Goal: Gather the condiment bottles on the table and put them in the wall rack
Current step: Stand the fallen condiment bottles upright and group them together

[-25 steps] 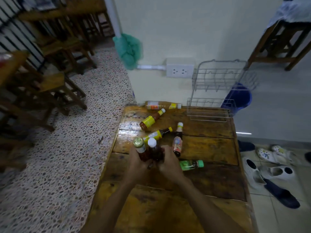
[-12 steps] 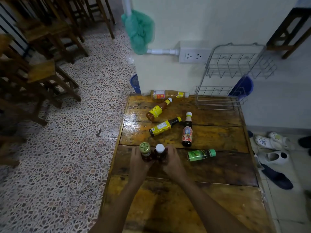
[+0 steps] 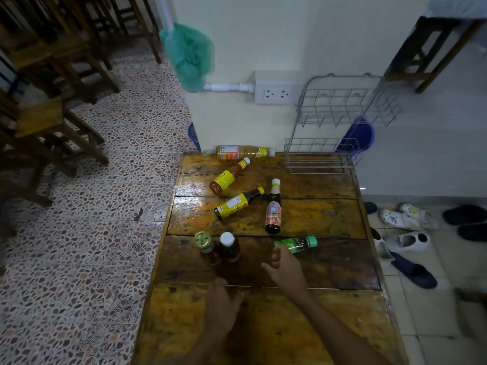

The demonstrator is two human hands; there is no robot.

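A glossy wooden plank table [image 3: 329, 264] stands against a pale wall, beside a speckled terrazzo floor [image 3: 92, 233]. Two upright bottles, touching each other, a gold-capped bottle [image 3: 204, 245] and a white-capped bottle [image 3: 228, 246], stand just beyond the left hand [image 3: 221, 301], which lies relaxed and holds nothing. The right hand [image 3: 286, 272] hovers with loosely curled fingers, grasping nothing, its fingertips just short of a green bottle [image 3: 296, 244] lying on its side. Farther beyond the hands lie a red-labelled dark bottle [image 3: 273, 209], a yellow-labelled dark bottle [image 3: 237, 204], a red sauce bottle [image 3: 228, 177] and, against the wall, an orange sauce bottle [image 3: 243, 152]. The wire wall rack [image 3: 340, 122] hangs beyond the right hand, both tiers holding no bottles. Shoes [image 3: 405, 241] lie right of the table.
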